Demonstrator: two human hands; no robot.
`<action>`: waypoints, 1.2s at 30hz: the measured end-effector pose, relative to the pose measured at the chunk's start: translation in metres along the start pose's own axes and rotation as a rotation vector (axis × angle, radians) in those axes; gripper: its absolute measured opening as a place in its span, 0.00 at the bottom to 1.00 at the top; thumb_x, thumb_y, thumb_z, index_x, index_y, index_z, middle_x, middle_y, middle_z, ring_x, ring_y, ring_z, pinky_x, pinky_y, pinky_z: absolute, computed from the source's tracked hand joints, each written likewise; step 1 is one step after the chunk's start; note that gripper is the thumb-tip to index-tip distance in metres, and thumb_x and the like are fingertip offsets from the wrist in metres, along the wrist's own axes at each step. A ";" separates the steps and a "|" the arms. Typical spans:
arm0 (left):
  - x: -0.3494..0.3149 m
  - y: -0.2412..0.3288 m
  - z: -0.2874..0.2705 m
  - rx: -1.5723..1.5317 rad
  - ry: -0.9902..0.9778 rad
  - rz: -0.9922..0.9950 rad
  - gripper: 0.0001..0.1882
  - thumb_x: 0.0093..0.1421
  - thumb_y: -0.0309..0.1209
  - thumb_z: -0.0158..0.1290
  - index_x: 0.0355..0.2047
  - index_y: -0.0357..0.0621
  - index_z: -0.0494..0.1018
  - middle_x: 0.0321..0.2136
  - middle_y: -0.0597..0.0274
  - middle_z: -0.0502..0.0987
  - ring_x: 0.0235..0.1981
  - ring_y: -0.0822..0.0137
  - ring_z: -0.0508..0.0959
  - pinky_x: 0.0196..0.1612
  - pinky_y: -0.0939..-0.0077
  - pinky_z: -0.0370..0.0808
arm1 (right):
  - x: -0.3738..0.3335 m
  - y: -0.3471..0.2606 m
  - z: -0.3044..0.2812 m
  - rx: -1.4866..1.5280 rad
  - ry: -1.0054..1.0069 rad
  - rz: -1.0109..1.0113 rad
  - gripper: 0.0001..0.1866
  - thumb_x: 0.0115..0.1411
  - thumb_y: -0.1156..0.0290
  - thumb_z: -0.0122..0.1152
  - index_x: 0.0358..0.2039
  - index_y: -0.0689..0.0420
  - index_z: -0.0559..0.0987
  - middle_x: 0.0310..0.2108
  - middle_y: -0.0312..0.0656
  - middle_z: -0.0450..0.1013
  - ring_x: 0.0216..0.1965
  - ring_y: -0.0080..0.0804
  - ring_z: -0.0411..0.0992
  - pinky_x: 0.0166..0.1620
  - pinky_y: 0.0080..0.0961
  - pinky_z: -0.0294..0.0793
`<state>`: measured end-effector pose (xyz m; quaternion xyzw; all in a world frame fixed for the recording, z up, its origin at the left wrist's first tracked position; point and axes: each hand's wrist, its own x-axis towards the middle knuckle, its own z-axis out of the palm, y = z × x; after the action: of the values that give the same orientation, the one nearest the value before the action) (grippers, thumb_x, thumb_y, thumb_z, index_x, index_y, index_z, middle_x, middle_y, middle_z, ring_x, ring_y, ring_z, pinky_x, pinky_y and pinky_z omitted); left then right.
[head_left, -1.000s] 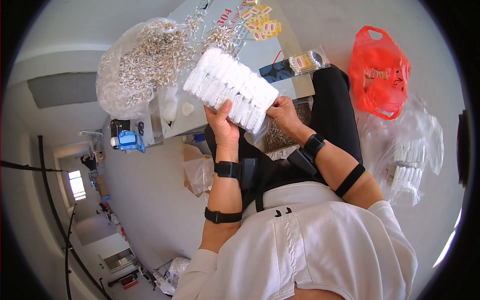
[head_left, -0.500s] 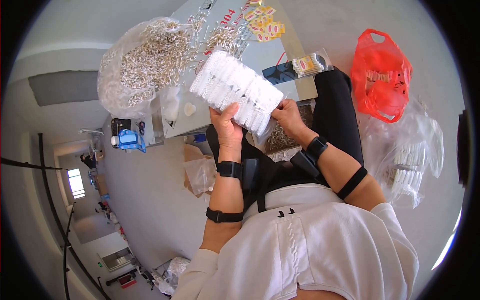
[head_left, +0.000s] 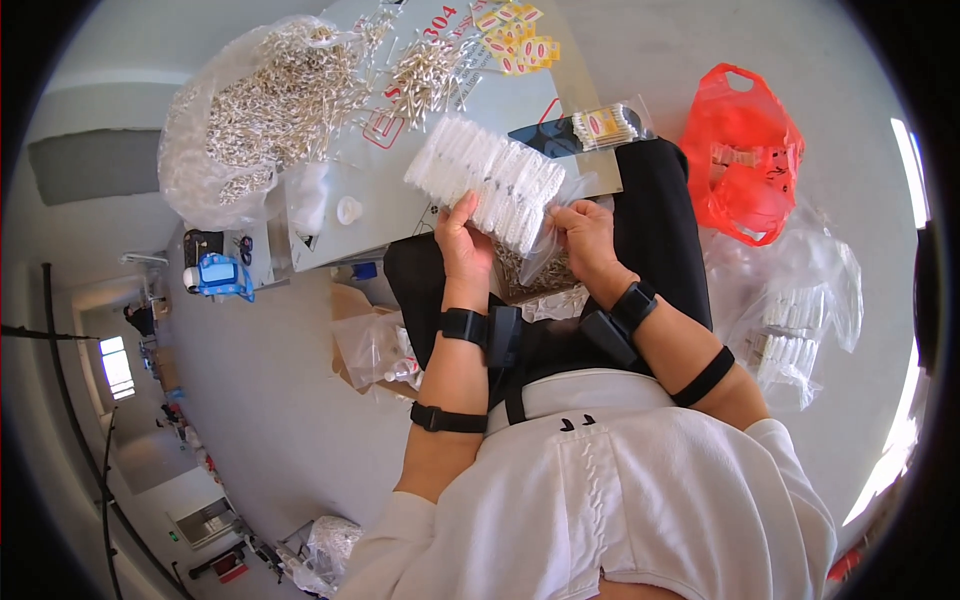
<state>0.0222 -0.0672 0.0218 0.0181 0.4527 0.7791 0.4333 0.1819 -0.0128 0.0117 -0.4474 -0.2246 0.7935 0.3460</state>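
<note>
A clear plastic bag packed with white cotton swab bundles (head_left: 485,180) is held tilted above my lap. My left hand (head_left: 464,245) grips its near left side, thumb on top and fingers underneath. At the bag's right end, my right hand (head_left: 588,240) pinches the loose clear film, its fingers closed. Below the bag, between my legs, a box of loose cotton swabs (head_left: 530,272) shows in part. On the table beyond lie a pile of loose swabs (head_left: 425,78) and a large clear bag of swabs (head_left: 270,110).
Yellow and white cards (head_left: 522,38) lie at the table's far edge. A filled swab pack (head_left: 605,125) rests near my right knee. On the right are a red plastic bag (head_left: 745,160) and a clear bag of white packs (head_left: 790,335). A cardboard box (head_left: 350,345) stands left of my legs.
The packed bag has come down, away from the camera, and turned slightly. Both hands keep hold of it, and my right hand has risen a little along the film. The whole view has shifted slightly.
</note>
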 end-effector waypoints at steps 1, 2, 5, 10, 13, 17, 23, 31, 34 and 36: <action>0.001 0.003 0.001 0.065 0.033 -0.025 0.30 0.48 0.22 0.57 0.53 0.36 0.62 0.47 0.56 0.70 0.47 0.59 0.71 0.52 0.64 0.68 | 0.001 0.001 -0.001 0.021 -0.008 -0.017 0.09 0.49 0.80 0.58 0.15 0.59 0.71 0.17 0.37 0.70 0.17 0.21 0.65 0.23 0.17 0.61; 0.000 0.005 0.003 0.059 0.034 -0.026 0.30 0.48 0.22 0.57 0.53 0.36 0.62 0.47 0.56 0.70 0.47 0.59 0.71 0.52 0.64 0.68 | 0.002 0.002 -0.001 0.043 -0.018 -0.034 0.09 0.50 0.80 0.58 0.15 0.59 0.71 0.17 0.37 0.70 0.17 0.21 0.65 0.23 0.17 0.61; -0.008 0.011 0.009 0.612 0.140 0.298 0.32 0.50 0.24 0.56 0.56 0.36 0.59 0.51 0.51 0.66 0.52 0.56 0.67 0.56 0.61 0.63 | 0.003 0.005 -0.002 0.047 -0.011 -0.037 0.10 0.51 0.80 0.57 0.15 0.59 0.70 0.17 0.37 0.70 0.17 0.20 0.65 0.22 0.17 0.61; -0.032 0.027 0.027 1.542 -0.241 0.951 0.37 0.55 0.37 0.53 0.61 0.39 0.52 0.62 0.45 0.52 0.64 0.49 0.51 0.64 0.55 0.46 | 0.006 0.007 -0.004 -0.003 -0.009 -0.053 0.10 0.52 0.79 0.57 0.15 0.59 0.71 0.16 0.37 0.70 0.18 0.20 0.65 0.22 0.17 0.61; -0.049 0.018 0.037 1.882 -0.476 0.849 0.38 0.56 0.45 0.50 0.62 0.40 0.51 0.64 0.50 0.49 0.65 0.50 0.49 0.63 0.51 0.45 | 0.007 0.009 -0.005 0.022 -0.008 -0.052 0.10 0.53 0.78 0.57 0.16 0.58 0.71 0.17 0.37 0.70 0.18 0.21 0.65 0.22 0.18 0.62; -0.049 0.019 0.034 2.039 -0.564 0.810 0.40 0.55 0.51 0.50 0.62 0.45 0.53 0.64 0.51 0.49 0.65 0.53 0.49 0.63 0.48 0.43 | 0.007 0.008 -0.002 0.079 -0.002 0.000 0.09 0.53 0.78 0.57 0.17 0.58 0.71 0.19 0.37 0.71 0.18 0.20 0.65 0.22 0.18 0.63; -0.042 0.024 0.036 1.950 -0.558 0.722 0.51 0.41 0.53 0.62 0.62 0.48 0.54 0.65 0.54 0.48 0.66 0.54 0.46 0.64 0.49 0.41 | 0.008 0.010 -0.006 0.085 0.036 -0.001 0.08 0.52 0.79 0.57 0.18 0.58 0.70 0.20 0.36 0.70 0.20 0.22 0.67 0.23 0.19 0.64; -0.036 0.023 0.030 1.896 -0.527 0.731 0.53 0.37 0.52 0.64 0.62 0.47 0.54 0.65 0.55 0.49 0.66 0.55 0.46 0.64 0.50 0.39 | 0.005 0.007 -0.005 0.126 0.035 0.009 0.09 0.52 0.80 0.56 0.18 0.57 0.69 0.20 0.36 0.70 0.20 0.23 0.67 0.25 0.19 0.67; -0.033 0.033 0.025 1.857 -0.625 0.719 0.51 0.40 0.52 0.62 0.62 0.48 0.55 0.65 0.54 0.49 0.66 0.55 0.46 0.64 0.50 0.39 | 0.005 0.006 -0.004 0.118 0.044 0.026 0.09 0.52 0.80 0.56 0.17 0.57 0.69 0.19 0.36 0.69 0.20 0.23 0.67 0.25 0.19 0.66; -0.029 0.038 0.016 1.709 -0.656 0.658 0.47 0.44 0.51 0.60 0.62 0.50 0.55 0.65 0.54 0.48 0.66 0.53 0.46 0.64 0.49 0.39 | 0.006 0.006 -0.003 0.117 0.055 0.035 0.09 0.51 0.80 0.56 0.17 0.57 0.69 0.19 0.36 0.69 0.20 0.23 0.67 0.24 0.19 0.66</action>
<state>0.0224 -0.0839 0.0691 0.6683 0.6948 0.2265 0.1391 0.1802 -0.0124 0.0030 -0.4521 -0.1605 0.7985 0.3637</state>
